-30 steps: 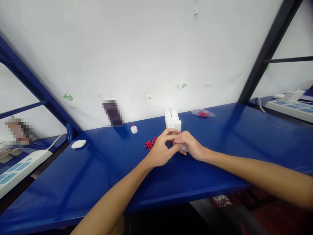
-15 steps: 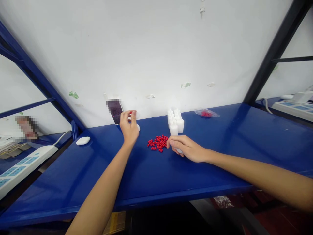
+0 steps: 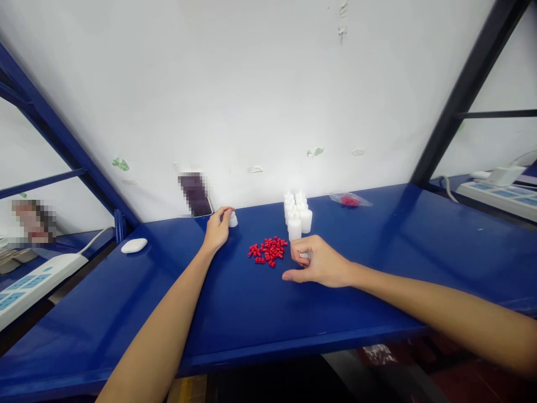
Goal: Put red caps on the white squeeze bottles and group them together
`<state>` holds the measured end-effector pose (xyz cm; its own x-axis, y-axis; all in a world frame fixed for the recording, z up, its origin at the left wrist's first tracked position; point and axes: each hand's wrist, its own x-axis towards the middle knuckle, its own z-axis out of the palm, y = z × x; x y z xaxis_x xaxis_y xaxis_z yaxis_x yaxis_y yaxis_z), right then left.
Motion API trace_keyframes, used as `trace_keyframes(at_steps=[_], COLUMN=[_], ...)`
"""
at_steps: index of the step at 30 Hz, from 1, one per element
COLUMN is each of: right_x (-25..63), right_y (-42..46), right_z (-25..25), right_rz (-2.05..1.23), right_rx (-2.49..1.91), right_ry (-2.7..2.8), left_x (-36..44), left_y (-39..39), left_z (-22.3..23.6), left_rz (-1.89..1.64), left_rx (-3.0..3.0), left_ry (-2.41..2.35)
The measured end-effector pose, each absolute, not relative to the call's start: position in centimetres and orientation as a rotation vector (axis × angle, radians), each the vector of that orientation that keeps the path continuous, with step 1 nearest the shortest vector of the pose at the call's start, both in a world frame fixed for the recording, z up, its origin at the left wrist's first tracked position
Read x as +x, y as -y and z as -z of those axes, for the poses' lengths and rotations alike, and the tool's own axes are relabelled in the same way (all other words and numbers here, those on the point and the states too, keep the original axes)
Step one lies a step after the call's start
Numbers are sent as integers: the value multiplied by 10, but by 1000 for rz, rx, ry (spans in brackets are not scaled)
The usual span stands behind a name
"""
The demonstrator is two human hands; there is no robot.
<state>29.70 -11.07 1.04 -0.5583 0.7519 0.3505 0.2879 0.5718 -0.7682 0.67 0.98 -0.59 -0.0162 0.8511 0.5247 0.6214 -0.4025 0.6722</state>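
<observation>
My left hand [image 3: 217,230] is low at the back of the blue table, fingers pinched. A bit of red shows at its fingertips. Beside them stands a small white bottle [image 3: 234,220], partly covered by the fingers; whatever sits inside the grip is mostly hidden. My right hand [image 3: 321,261] has its fingers curled around another white bottle [image 3: 306,256], of which only a little shows, and its thumb is stretched away. Just behind it stand several white dropper bottles [image 3: 295,228] in two rows. A pile of small red caps [image 3: 269,251] lies between my hands.
A clear bag with red pieces [image 3: 351,200] lies near the wall. A phone [image 3: 197,196] leans on the wall behind my left hand. At the left is a white rounded case [image 3: 134,245]. White power strips [image 3: 37,282] flank the table, and metal posts rise at both sides.
My hands were together around a white bottle, then parted. The left went to the back left with something red-tipped and came down beside the standing bottle. My right hand stayed near the rows, its thumb opening outward.
</observation>
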Motion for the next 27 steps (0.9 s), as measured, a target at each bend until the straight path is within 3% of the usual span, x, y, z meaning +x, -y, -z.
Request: trace_keyframes(at_steps=[7, 16, 23, 27], right_x=[304, 295, 301, 305], right_y=[110, 111, 113, 111], right_z=[-13, -14, -26, -24], right_rz=[-828, -606, -919, -928], right_rx=[-702, -980, -777, -710], right_ry=[2052, 2163, 2307, 2228], left_x=[-3, 4, -2, -3], left_y=[-14, -5, -12, -13], left_z=[5, 4, 8, 8], left_rz=[-1466, -1502, -1388, -1447], left_rx=[1916, 2002, 1942, 1986], left_ry=[-1712, -1633, -1690, -1607])
